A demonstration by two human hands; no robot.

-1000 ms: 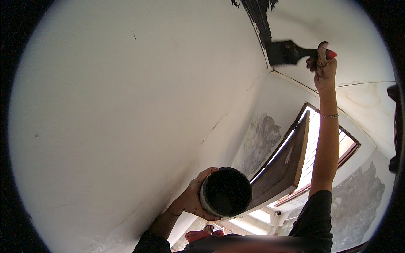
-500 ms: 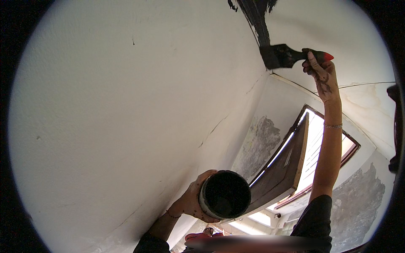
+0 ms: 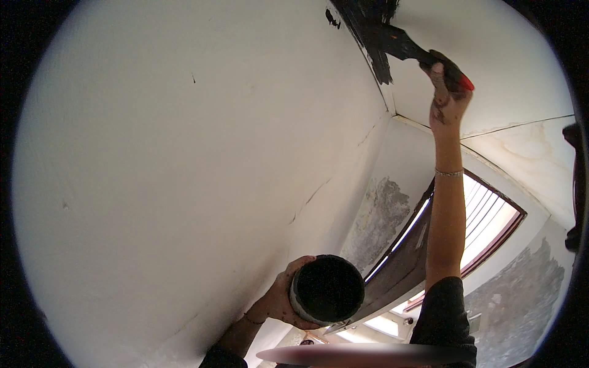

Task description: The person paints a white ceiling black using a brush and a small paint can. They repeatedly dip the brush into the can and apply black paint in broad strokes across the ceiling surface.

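Observation:
My right hand [image 3: 448, 92] is raised high, closed round the handle of a wide paintbrush [image 3: 399, 44] with a red handle end. The brush head lies against a black paint band [image 3: 377, 64] along the joint between wall and ceiling; its bristles blend into the dark paint. Dark smears mark this hand. Lower down, my left hand [image 3: 287, 293] grips the side of a round paint pot [image 3: 327, 288], its mouth facing up into view. The pot's inside looks black, and how much paint it holds cannot be made out.
A pale cracked wall [image 3: 172, 172] fills the left. The off-white ceiling [image 3: 509, 61] has a seam and faint stains. Behind my right arm are a barred window [image 3: 491, 214] and a dark wooden shutter [image 3: 402, 257]. Grey peeling patches [image 3: 521, 300] mark the far wall.
My right hand has moved up and left with the paintbrush, whose head now sits higher on the black band. The band's lower end is wider. The pot has barely shifted.

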